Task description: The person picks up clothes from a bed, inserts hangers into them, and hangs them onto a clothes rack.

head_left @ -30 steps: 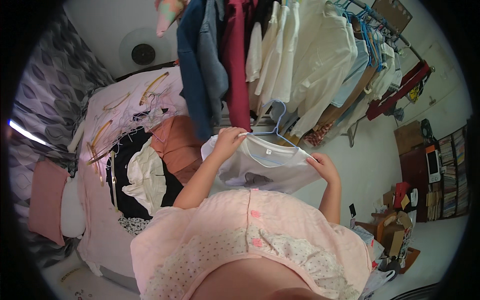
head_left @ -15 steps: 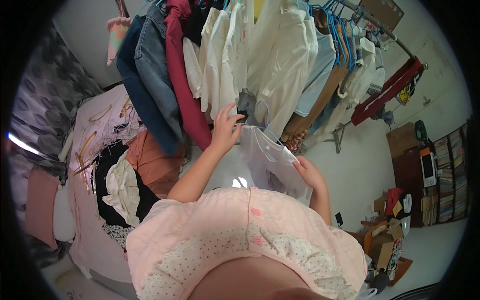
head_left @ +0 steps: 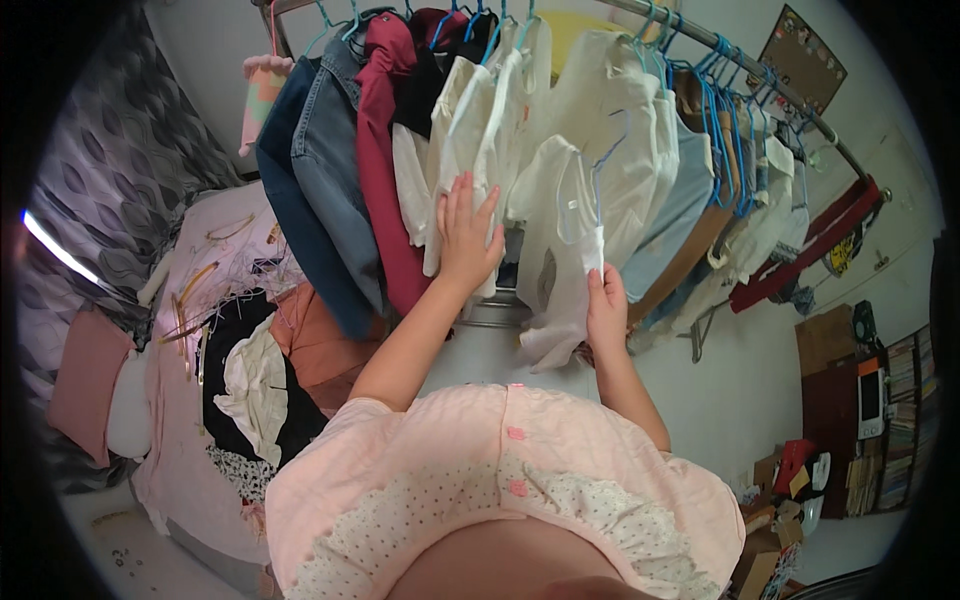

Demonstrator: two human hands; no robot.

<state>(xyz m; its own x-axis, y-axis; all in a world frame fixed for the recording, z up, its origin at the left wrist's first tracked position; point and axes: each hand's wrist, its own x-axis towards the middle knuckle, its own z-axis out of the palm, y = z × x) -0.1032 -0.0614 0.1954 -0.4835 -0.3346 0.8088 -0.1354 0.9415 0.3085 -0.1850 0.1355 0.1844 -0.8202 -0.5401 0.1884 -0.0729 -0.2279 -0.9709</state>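
My right hand (head_left: 606,312) pinches the edge of a white top (head_left: 566,215), which is on a blue hanger (head_left: 611,150) and is held up in front of the rack. The hanger's hook stands free, below the rail. Dark print shows in part on the top's front. My left hand (head_left: 466,238), fingers spread, lies against the white garments (head_left: 470,120) hanging on the rack, just left of the held top. Whether it presses or only touches them, I cannot tell.
A metal rail (head_left: 700,35) runs across the top, full of clothes on blue hangers, including a denim jacket (head_left: 325,150) and a dark red garment (head_left: 385,150). At left, a bed (head_left: 175,460) bears loose clothes and hangers. Boxes (head_left: 755,560) and a bookshelf (head_left: 900,390) stand at right.
My right hand has raised the white top and its hanger toward the rack. My left hand has gone from beside the top's neckline to the hanging white garments, its fingers spread. The view has shifted slightly.
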